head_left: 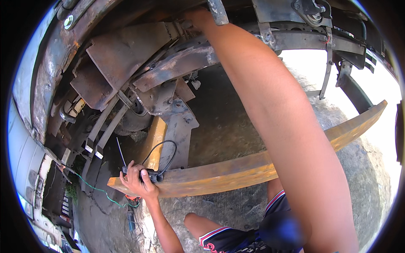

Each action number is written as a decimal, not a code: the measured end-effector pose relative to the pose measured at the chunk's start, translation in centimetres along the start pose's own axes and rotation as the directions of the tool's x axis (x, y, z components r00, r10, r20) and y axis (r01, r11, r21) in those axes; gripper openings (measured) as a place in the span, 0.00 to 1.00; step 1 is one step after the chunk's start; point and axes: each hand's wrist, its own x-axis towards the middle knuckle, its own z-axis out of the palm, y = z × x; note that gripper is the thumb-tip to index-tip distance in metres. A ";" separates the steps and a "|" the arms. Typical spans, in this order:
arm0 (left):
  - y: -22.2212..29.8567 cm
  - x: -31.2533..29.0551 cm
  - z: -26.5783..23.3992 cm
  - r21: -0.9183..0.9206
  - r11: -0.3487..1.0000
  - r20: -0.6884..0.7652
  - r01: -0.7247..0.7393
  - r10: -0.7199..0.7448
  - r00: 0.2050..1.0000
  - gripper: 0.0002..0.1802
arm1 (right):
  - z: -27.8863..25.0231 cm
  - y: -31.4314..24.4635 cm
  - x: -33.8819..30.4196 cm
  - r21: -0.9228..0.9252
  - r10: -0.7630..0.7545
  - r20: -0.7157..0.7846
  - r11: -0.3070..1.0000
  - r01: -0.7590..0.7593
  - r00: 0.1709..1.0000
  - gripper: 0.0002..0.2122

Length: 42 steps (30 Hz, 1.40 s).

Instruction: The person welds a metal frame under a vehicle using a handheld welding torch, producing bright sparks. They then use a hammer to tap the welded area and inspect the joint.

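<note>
a small black tool (148, 173) with a looping black cable (165, 152) is gripped by the left hand (137, 181), fingers closed around it, at the left end of a long rusty steel beam (253, 168). the right hand (198, 17) is raised to the rusted vehicle underframe (168, 67); its grip cannot be told.

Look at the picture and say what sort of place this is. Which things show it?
Probably an outdoor vehicle repair spot, under a truck. A rusty chassis frame hangs overhead, a long rusty steel beam crosses the concrete ground, and the left hand grips a black cabled tool.
</note>
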 end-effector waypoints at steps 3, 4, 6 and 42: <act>-0.2 0.0 0.2 -0.008 1.000 -0.010 -0.002 0.002 1.000 0.21 | -0.3 -0.1 -0.2 0.005 -0.005 0.016 1.000 0.005 1.000 0.13; -0.5 -0.2 0.0 -0.004 1.000 -0.006 0.000 0.000 1.000 0.20 | -0.1 0.0 -0.2 0.011 0.002 0.020 1.000 -0.002 1.000 0.13; -0.7 -0.3 0.0 0.002 1.000 0.006 0.001 -0.001 1.000 0.20 | 0.6 0.6 -0.2 0.033 0.017 0.017 0.999 -0.017 1.000 0.13; -0.5 -0.3 -0.3 0.024 1.000 0.012 0.015 -0.016 1.000 0.20 | 0.9 1.3 1.1 0.109 0.050 0.063 0.992 -0.056 0.997 0.10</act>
